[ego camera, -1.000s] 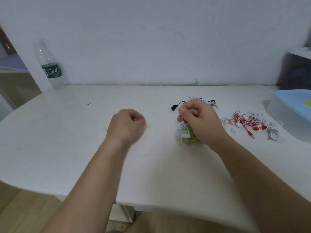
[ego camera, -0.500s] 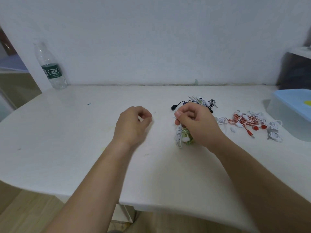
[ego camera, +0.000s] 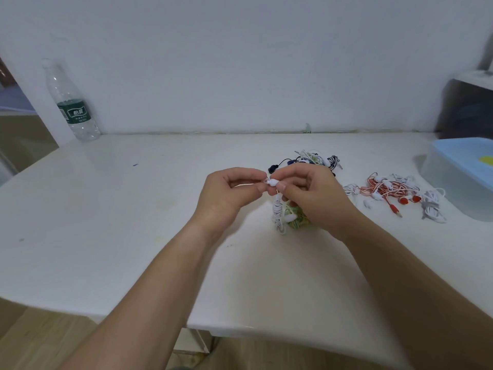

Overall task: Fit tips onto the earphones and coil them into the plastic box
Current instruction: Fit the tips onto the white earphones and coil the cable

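- A plain white wall backs a wide white surface [ego camera: 133, 222].
- The plastic box [ego camera: 450, 190], cloudy-walled with a blue lid on it, sits at the far right, well apart from the hands. I cannot tell what is inside.
- A water bottle [ego camera: 73, 108] stands at the far left by the wall.
- The right hand [ego camera: 312, 196] is raised over the middle of the surface. Its thumb and forefinger pinch a white earbud [ego camera: 274, 182].
- The left hand [ego camera: 226, 196] is just beside it, fingertips nipping what looks like a small clear tip [ego camera: 265, 181] held against the bud's nose.
- Spare earphones lie in two heaps: a mixed dark heap [ego camera: 312, 158] just behind the hands, and a red-and-white heap [ego camera: 386, 189] between the hands and the box.
- The bud's own cord bundle [ego camera: 289, 216], a white and green tangle, hangs below the right palm down to the surface.
- I'd judge the bud light, hard and rather slick, so it is best gripped by its body.
- The tip looks soft, stretchy and easy to drop, so it should be held by its skirt.
- The cord is limp and quick to snarl.
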